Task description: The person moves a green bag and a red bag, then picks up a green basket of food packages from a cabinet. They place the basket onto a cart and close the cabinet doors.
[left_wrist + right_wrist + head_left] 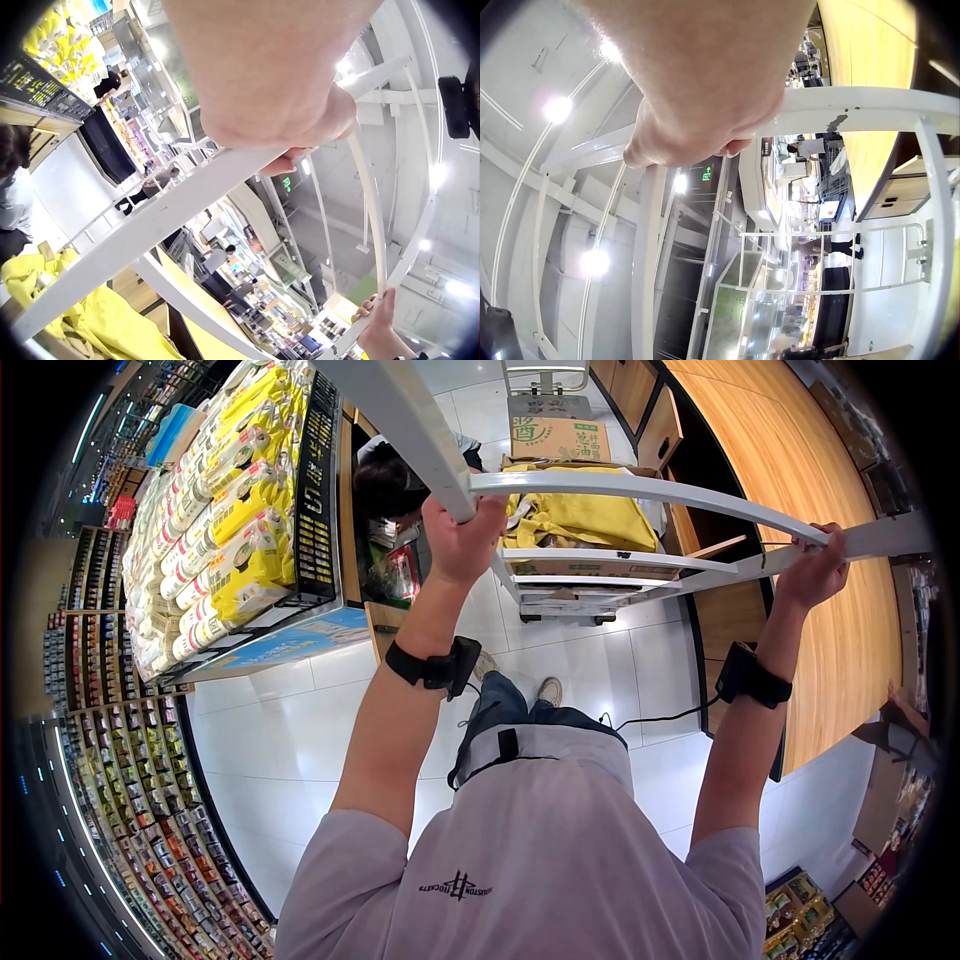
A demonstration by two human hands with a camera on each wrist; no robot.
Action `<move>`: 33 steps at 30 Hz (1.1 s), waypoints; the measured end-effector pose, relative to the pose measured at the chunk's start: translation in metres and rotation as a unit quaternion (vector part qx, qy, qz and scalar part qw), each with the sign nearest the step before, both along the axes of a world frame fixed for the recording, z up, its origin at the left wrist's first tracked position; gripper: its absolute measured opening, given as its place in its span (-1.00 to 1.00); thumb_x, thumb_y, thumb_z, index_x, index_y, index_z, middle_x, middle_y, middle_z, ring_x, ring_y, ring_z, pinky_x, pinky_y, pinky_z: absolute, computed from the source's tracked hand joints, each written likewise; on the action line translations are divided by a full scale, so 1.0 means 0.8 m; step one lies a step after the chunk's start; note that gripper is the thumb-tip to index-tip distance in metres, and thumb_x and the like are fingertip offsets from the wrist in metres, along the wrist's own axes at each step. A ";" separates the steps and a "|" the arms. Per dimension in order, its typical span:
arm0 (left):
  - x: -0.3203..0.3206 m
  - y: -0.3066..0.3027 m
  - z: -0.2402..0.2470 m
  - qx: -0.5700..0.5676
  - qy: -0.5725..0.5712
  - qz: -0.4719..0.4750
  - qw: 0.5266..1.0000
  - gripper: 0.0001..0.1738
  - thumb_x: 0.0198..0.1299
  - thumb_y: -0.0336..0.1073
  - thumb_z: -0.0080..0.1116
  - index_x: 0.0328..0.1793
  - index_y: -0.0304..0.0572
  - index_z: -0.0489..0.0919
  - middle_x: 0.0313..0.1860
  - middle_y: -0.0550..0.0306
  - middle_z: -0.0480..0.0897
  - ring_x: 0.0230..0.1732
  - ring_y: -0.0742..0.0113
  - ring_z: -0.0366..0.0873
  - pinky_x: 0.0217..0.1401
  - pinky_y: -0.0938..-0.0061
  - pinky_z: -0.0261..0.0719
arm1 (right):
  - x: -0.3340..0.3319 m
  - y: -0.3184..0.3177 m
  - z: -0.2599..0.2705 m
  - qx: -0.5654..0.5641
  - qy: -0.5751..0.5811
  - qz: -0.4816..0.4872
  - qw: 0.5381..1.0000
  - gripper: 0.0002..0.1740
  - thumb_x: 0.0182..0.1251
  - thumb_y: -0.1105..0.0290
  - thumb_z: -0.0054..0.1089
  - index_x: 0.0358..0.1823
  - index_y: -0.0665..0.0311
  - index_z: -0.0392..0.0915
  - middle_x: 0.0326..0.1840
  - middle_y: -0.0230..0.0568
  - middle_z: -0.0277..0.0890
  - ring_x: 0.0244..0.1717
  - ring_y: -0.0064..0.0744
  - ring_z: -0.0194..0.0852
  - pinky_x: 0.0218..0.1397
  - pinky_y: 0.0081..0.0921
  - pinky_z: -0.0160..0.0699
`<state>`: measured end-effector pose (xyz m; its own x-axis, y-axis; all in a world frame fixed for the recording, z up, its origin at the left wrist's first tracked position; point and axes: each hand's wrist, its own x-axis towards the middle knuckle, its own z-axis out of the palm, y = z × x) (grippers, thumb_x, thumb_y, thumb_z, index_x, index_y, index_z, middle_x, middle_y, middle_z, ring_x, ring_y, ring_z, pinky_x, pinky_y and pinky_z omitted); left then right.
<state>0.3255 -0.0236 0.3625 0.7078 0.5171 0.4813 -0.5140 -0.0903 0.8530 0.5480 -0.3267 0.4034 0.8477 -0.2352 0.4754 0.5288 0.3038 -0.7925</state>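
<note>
A white metal rail frame (640, 488) with curved crossbars rises in front of me, at the near end of a loaded trolley (565, 600). My left hand (465, 538) grips its left upright where the top crossbar joins. Over on the other side, my right hand (815, 570) is curled round the right upright by that crossbar's end. In the left wrist view, fingertips (281, 163) show past the white bar. The right wrist view has my hand (705, 112) wrapped over the frame's corner, most fingers hidden. Yellow cloth (585, 515) and cardboard boxes (560, 440) ride on the trolley.
A display stacked with yellow-and-white packages (235, 530) stands to the left, where a dark-haired person (385, 475) crouches low beside the trolley. Wooden counters (830, 560) with an open drawer line the right. White tiled floor (290, 750) lies around my feet; stocked shelves (130, 780) are behind left.
</note>
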 end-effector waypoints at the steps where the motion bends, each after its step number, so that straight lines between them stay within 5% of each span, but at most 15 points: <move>1: 0.000 0.000 0.001 0.000 0.000 0.000 1.000 -0.82 0.30 -0.37 0.03 -0.37 -0.11 0.31 -0.63 0.31 0.35 -0.74 0.58 0.23 -0.63 0.58 0.28 | 0.000 0.000 0.000 0.003 -0.001 0.000 1.000 -0.72 0.26 0.26 0.01 -0.43 0.38 0.40 -0.59 -0.17 0.36 -0.59 -0.45 0.27 -0.43 -0.51 0.33; 33: 0.000 0.001 0.002 0.002 -0.005 0.009 1.000 -0.82 0.28 -0.35 0.08 -0.37 -0.15 0.37 -0.71 0.31 0.32 -0.77 0.58 0.23 -0.66 0.58 0.28 | -0.002 0.001 0.000 -0.002 -0.014 0.006 1.000 -0.70 0.30 0.24 0.02 -0.41 0.37 0.40 -0.60 -0.20 0.33 -0.58 -0.48 0.25 -0.42 -0.51 0.31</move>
<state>0.3259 -0.0227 0.3642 0.6935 0.5276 0.4907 -0.5214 -0.1025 0.8471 0.5462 -0.3262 0.4034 0.8374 -0.2232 0.4989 0.5462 0.3078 -0.7790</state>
